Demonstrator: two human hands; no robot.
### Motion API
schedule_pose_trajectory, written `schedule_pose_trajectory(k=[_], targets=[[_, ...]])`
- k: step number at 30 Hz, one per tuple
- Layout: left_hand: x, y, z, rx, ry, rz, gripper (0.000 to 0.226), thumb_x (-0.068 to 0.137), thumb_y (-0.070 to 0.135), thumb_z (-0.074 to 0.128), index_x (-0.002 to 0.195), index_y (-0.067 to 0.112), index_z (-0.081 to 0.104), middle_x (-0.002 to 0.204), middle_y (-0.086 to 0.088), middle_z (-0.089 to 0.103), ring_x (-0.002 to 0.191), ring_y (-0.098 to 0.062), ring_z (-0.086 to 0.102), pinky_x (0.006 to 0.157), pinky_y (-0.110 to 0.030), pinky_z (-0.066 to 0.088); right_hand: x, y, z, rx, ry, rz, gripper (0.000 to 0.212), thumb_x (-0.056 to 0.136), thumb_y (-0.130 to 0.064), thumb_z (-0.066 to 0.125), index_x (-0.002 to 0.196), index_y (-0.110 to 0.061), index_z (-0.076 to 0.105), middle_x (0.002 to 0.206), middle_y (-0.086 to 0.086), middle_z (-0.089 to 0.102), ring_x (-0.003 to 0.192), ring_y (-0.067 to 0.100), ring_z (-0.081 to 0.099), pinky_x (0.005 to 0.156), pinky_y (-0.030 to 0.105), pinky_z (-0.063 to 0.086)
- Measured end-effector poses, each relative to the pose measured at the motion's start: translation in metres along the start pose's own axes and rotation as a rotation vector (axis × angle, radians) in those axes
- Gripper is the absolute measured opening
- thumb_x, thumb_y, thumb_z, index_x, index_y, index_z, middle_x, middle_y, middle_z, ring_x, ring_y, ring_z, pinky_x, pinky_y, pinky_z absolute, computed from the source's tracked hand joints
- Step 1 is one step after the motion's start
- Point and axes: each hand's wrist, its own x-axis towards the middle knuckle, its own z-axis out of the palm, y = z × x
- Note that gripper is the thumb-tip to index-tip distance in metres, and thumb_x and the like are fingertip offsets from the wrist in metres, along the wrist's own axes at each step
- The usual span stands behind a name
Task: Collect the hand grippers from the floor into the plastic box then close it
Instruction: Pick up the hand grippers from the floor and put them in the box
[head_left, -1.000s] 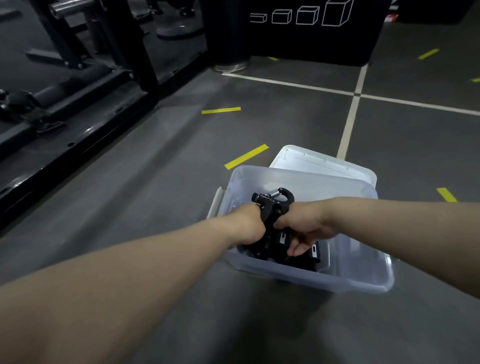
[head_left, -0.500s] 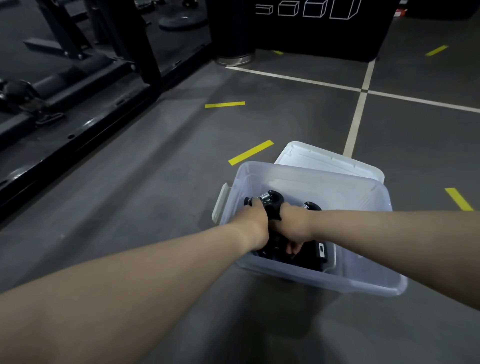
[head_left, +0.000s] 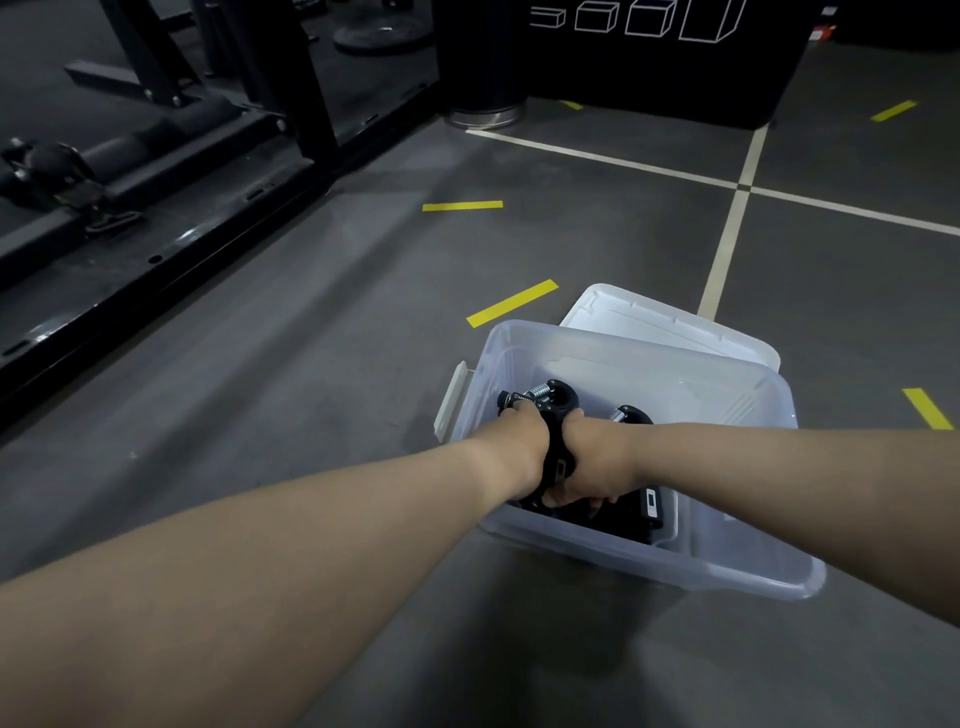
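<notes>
Gray gym floor (head_left: 311, 389) fills most of the head view, with white lines (head_left: 727, 249) and short bits of yellow tape (head_left: 511, 303) on it. Far off on the left stands a black metal rack (head_left: 156, 218). At the back hangs a dark banner (head_left: 623, 52) with little boxes drawn on it.

On the floor, near the middle, sits the clear plastic box (head_left: 675, 395). It is open. Its white lid (head_left: 670, 325) lies just behind it, partly hidden by the box's far wall. A pale latch (head_left: 451, 400) sticks out on the box's left side.

Both arms reach down into the box. The left hand (head_left: 519, 447) and the right hand (head_left: 597, 462) are side by side, and each has its fingers curled tight round the same black hand gripper (head_left: 550, 397). Its spring end pokes up past the knuckles. A second hand gripper (head_left: 631, 414) peeks out just behind the right wrist, and more dark ones (head_left: 623, 519) lie on the bottom of the box.

A second ago, the hands held the black hand gripper up above the rim. Now it is down inside the walls, close to the pile. So I think this one is just about put away. The hands need to let go and come out. I see no hand grippers left on the bare floor in this view, so the lid may be next. It has to be lifted from behind the box and pressed down.
</notes>
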Motion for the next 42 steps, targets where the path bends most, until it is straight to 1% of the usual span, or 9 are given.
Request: schedule_pose_trajectory(k=[4, 9, 16, 22, 27, 30, 33, 38, 42], targets=[[0.0, 0.002, 0.003, 0.034, 0.01, -0.015, 0.069, 0.088, 0.005, 0.058, 0.145, 0.001, 0.021, 0.14, -0.017, 0.04, 0.118, -0.036, 0.053, 0.087, -0.04, 0.045, -0.012, 0.003, -0.009, -0.23, 0.112, -0.091, 0.059, 0.073, -0.051, 0.077, 0.109, -0.017, 0.045, 0.109, 0.003, 0.064, 0.084, 0.019, 0.059, 0.07, 0.025, 0.046], [0.0, -0.002, 0.004, 0.145, 0.023, 0.087, 0.061, 0.087, 0.01, 0.064, 0.138, 0.003, 0.031, 0.137, -0.019, 0.042, 0.122, -0.036, 0.05, 0.089, -0.039, 0.042, -0.006, 0.007, 0.007, -0.334, 0.184, -0.049, 0.103, 0.058, -0.061, 0.08, 0.13, -0.005, 0.032, 0.115, 0.005, 0.059, 0.099, 0.024, 0.063, 0.084, 0.036, 0.054], [0.002, 0.0, 0.003, 0.101, 0.019, 0.06, 0.071, 0.084, 0.0, 0.062, 0.143, 0.002, 0.024, 0.139, -0.017, 0.04, 0.118, -0.037, 0.055, 0.08, -0.038, 0.043, -0.004, 0.004, 0.021, -0.426, 0.325, -0.093, 0.112, 0.079, -0.063, 0.062, 0.149, 0.006, 0.008, 0.133, 0.017, 0.05, 0.119, 0.031, 0.056, 0.09, 0.038, 0.046], [0.003, 0.002, 0.002, 0.131, -0.042, 0.023, 0.087, 0.084, 0.005, 0.064, 0.152, 0.004, 0.009, 0.148, -0.016, 0.031, 0.121, -0.038, 0.053, 0.087, -0.043, 0.047, -0.004, 0.008, 0.011, -0.411, 0.256, -0.118, 0.107, 0.066, -0.07, 0.067, 0.14, -0.004, 0.027, 0.125, 0.011, 0.054, 0.112, 0.028, 0.058, 0.091, 0.037, 0.049], [-0.009, 0.005, -0.019, 0.332, 0.11, 0.173, 0.046, 0.089, 0.015, 0.058, 0.132, 0.007, 0.043, 0.132, -0.014, 0.044, 0.12, -0.031, 0.051, 0.094, -0.037, 0.043, -0.003, 0.012, -0.004, -0.254, 0.172, -0.076, 0.108, 0.046, -0.075, 0.068, 0.131, -0.018, 0.033, 0.123, 0.004, 0.049, 0.111, 0.025, 0.056, 0.095, 0.04, 0.05], [-0.018, -0.002, -0.039, 0.297, 0.346, 0.231, 0.031, 0.09, 0.016, 0.049, 0.121, 0.011, 0.052, 0.124, -0.011, 0.046, 0.112, -0.031, 0.053, 0.087, -0.04, 0.043, 0.0, 0.01, -0.015, -0.224, 0.249, -0.129, 0.076, 0.056, -0.055, 0.067, 0.119, -0.018, 0.044, 0.108, 0.001, 0.06, 0.097, 0.024, 0.062, 0.083, 0.039, 0.054], [-0.022, -0.026, -0.07, 0.215, 0.492, 0.174, 0.034, 0.089, 0.016, 0.051, 0.123, 0.013, 0.054, 0.124, -0.011, 0.046, 0.112, -0.033, 0.053, 0.09, -0.04, 0.044, -0.001, -0.004, -0.032, 0.026, 0.537, -0.211, 0.03, 0.08, -0.024, 0.061, 0.109, -0.02, 0.056, 0.09, -0.005, 0.065, 0.081, 0.018, 0.064, 0.072, 0.034, 0.051], [-0.045, -0.12, -0.122, 0.133, 0.509, 0.06, 0.043, 0.09, 0.017, 0.05, 0.132, 0.015, 0.051, 0.13, -0.011, 0.043, 0.116, -0.035, 0.052, 0.096, -0.044, 0.045, 0.0, -0.061, -0.053, 0.41, 0.703, -0.284, 0.02, 0.089, -0.013, 0.051, 0.105, -0.016, 0.062, 0.075, -0.006, 0.067, 0.058, 0.01, 0.06, 0.05, 0.018, 0.044], [-0.103, -0.218, -0.085, -0.028, 0.424, -0.15, 0.041, 0.091, 0.021, 0.047, 0.131, 0.019, 0.051, 0.132, -0.009, 0.045, 0.116, -0.033, 0.056, 0.098, -0.043, 0.046, 0.005, -0.127, -0.035, 0.291, 0.647, -0.495, 0.024, 0.087, -0.012, 0.059, 0.11, -0.017, 0.063, 0.083, 0.0, 0.07, 0.067, 0.016, 0.064, 0.072, 0.035, 0.054]])
